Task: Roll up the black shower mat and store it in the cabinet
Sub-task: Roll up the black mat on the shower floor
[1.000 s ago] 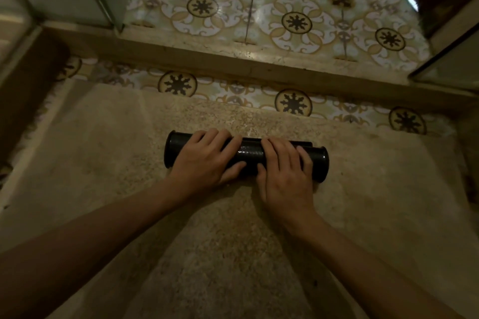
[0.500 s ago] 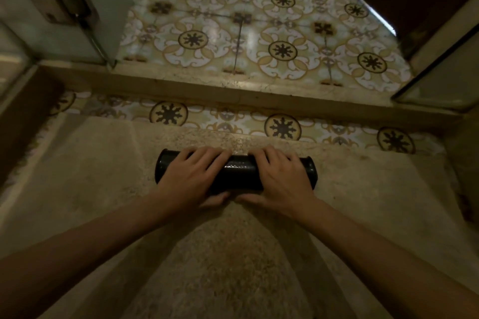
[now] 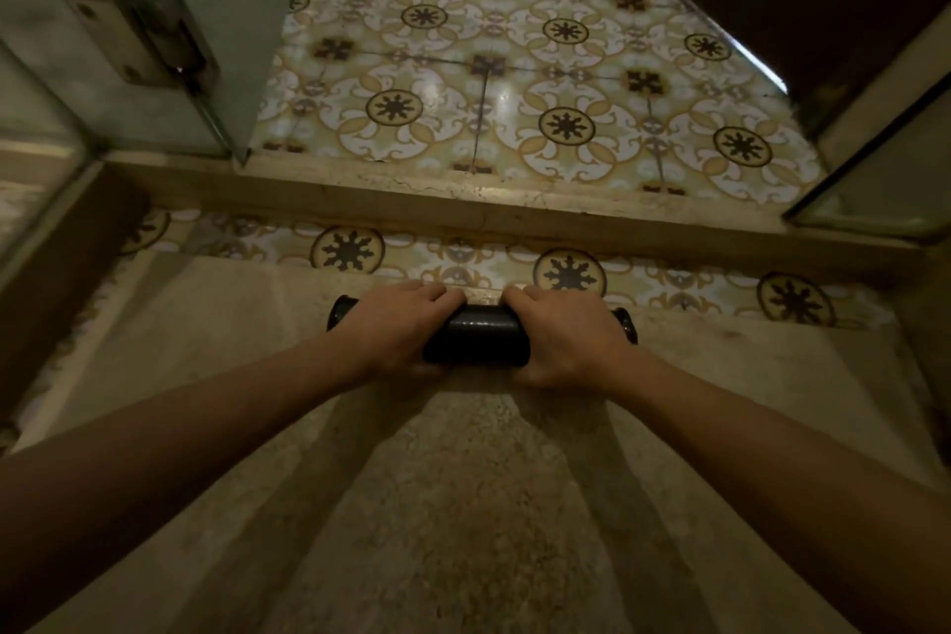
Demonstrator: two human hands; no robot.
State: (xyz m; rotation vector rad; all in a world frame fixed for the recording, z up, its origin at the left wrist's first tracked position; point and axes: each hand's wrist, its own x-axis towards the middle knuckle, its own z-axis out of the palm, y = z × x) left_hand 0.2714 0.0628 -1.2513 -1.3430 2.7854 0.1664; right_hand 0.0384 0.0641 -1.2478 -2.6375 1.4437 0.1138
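The black shower mat (image 3: 478,334) is rolled into a tight tube lying crosswise on the speckled shower floor, close to the patterned tile strip. My left hand (image 3: 399,324) wraps over its left part and my right hand (image 3: 563,332) over its right part, fingers curled down the far side. Only the middle and both ends of the roll show between and beside my hands. No cabinet is in view.
A raised stone curb (image 3: 463,206) crosses the view just beyond the roll. Past it lies patterned floor tile (image 3: 514,82). A glass door with a metal hinge (image 3: 154,41) stands at the left, a glass panel (image 3: 885,185) at the right, dark wood at top right.
The roll has moved forward toward the curb under my hands. My fingers went from lying flat on top to curling around the far side of the roll.
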